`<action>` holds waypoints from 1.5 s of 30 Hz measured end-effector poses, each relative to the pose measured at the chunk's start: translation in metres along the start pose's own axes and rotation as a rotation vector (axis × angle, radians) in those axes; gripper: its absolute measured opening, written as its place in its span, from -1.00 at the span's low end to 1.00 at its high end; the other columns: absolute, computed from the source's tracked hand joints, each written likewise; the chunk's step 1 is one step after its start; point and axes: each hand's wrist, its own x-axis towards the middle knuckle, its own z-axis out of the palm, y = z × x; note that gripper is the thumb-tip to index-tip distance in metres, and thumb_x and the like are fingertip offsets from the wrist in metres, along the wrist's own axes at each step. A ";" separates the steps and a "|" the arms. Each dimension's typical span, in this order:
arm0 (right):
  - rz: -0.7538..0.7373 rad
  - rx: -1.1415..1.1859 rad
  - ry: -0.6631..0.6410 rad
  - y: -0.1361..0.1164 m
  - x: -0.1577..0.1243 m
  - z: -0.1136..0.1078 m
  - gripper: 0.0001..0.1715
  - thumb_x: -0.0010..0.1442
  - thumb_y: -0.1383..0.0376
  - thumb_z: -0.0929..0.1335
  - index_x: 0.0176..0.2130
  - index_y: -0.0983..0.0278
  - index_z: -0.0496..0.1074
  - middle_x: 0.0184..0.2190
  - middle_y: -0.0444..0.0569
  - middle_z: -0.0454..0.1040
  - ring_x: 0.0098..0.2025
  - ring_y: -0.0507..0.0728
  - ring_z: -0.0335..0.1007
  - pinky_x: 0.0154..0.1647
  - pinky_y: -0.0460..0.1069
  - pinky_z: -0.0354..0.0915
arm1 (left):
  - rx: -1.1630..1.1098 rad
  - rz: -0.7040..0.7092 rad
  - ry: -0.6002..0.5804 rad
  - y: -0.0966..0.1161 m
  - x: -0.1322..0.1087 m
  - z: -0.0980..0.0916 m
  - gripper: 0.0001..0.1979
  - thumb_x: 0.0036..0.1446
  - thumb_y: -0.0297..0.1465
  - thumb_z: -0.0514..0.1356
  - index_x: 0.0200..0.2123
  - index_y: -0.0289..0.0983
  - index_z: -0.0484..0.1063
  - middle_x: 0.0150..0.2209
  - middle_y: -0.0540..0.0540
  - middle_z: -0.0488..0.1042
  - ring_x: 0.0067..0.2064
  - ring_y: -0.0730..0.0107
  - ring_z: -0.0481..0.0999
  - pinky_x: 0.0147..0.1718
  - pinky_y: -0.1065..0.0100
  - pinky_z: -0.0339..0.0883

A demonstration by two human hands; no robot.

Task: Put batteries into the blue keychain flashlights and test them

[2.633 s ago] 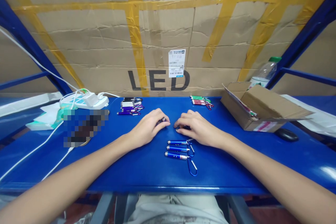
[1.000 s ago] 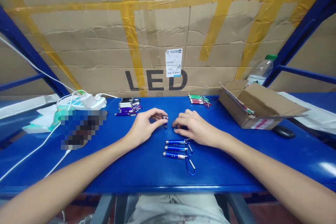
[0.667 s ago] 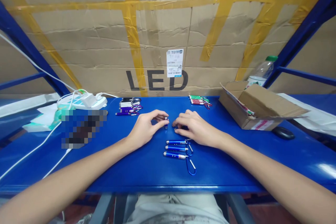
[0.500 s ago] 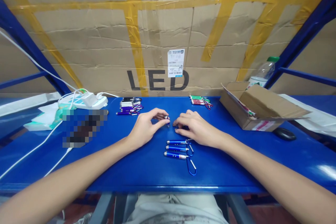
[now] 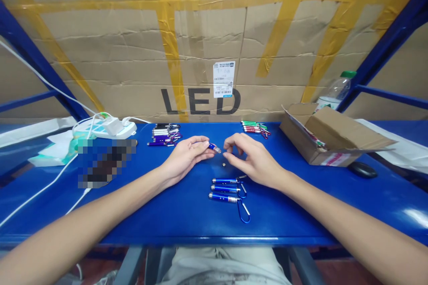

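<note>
My left hand [image 5: 191,156] pinches a small blue pen light [image 5: 214,147] between thumb and fingers; a silvery end points toward my right hand. Part of its body is hidden in the fingers. Just to the right, my right hand [image 5: 248,155] hovers with curled fingers and thumb apart, and nothing shows between them. A tiny silver metal piece [image 5: 224,164] lies on the table below the gap between my hands. Closer to me, several blue pen lights with carabiner clips, the front one [image 5: 223,197] included, lie in a stacked row.
Black, silver and purple pen lights [image 5: 163,139] lie at the back left, green and red ones [image 5: 252,128] at the back right. An open cardboard box [image 5: 302,140] and a black mouse [image 5: 363,169] stand right. A power strip [image 5: 129,129] and cables occupy the left.
My left hand has turned the pen light so its silvery end faces right. My right hand has lifted and its fingers have parted, and the small metal piece now shows on the table.
</note>
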 end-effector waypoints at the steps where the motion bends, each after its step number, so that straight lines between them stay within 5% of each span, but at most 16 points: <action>1: -0.024 -0.002 0.019 -0.001 0.000 0.000 -0.96 0.48 0.34 0.33 -0.09 0.21 0.40 -0.18 -0.03 0.51 -0.16 0.16 0.38 -0.08 0.05 0.29 | -0.016 -0.008 0.010 0.001 -0.001 0.001 -0.81 0.32 -0.48 0.37 -0.03 -0.35 0.51 -0.18 -0.21 0.72 -0.20 0.38 0.73 0.01 0.32 0.61; 10: -0.118 -0.043 0.094 -0.002 -0.002 -0.001 -0.79 0.53 0.28 0.32 0.03 0.20 0.55 -0.16 0.04 0.55 -0.11 0.20 0.47 -0.07 0.11 0.42 | -0.070 -0.028 -0.005 0.003 -0.002 0.003 -0.87 0.35 -0.48 0.35 -0.06 -0.32 0.52 -0.20 -0.16 0.70 -0.20 0.42 0.71 -0.01 0.38 0.59; 20: -0.159 -0.007 0.141 -0.005 -0.001 -0.003 -0.84 0.51 0.31 0.34 -0.02 0.20 0.55 -0.14 0.05 0.59 -0.10 0.19 0.52 -0.04 0.13 0.49 | 0.039 -0.063 -0.223 0.000 -0.004 -0.001 -0.64 0.14 -0.27 0.54 -0.10 -0.32 0.58 -0.25 -0.16 0.69 -0.24 0.36 0.70 -0.12 0.35 0.58; 25: -0.170 0.011 0.139 -0.006 -0.001 -0.002 -0.88 0.52 0.30 0.34 -0.06 0.21 0.51 -0.17 0.04 0.56 -0.11 0.19 0.50 -0.07 0.11 0.47 | 0.282 0.067 -0.328 -0.002 -0.007 -0.001 -0.61 0.15 -0.18 0.51 -0.07 -0.33 0.66 -0.18 -0.23 0.73 -0.14 0.25 0.70 -0.17 0.31 0.56; 33: -0.163 0.047 0.112 -0.007 -0.003 0.001 -0.90 0.48 0.28 0.39 -0.02 0.18 0.40 -0.13 0.02 0.51 -0.14 0.18 0.44 -0.15 0.09 0.43 | 0.629 0.489 -0.228 0.004 -0.014 0.002 -0.78 0.25 -0.28 0.42 -0.10 -0.26 0.65 -0.09 -0.15 0.70 -0.03 0.18 0.68 0.07 0.19 0.56; 45: -0.249 -0.032 0.080 -0.008 -0.005 0.000 -0.77 0.49 0.33 0.36 0.12 0.14 0.43 -0.11 0.04 0.48 -0.07 0.20 0.44 -0.08 0.11 0.46 | 0.569 0.537 -0.224 0.001 -0.015 0.004 -0.88 0.26 -0.41 0.39 -0.16 -0.25 0.52 -0.12 -0.09 0.64 -0.07 0.30 0.66 0.08 0.26 0.56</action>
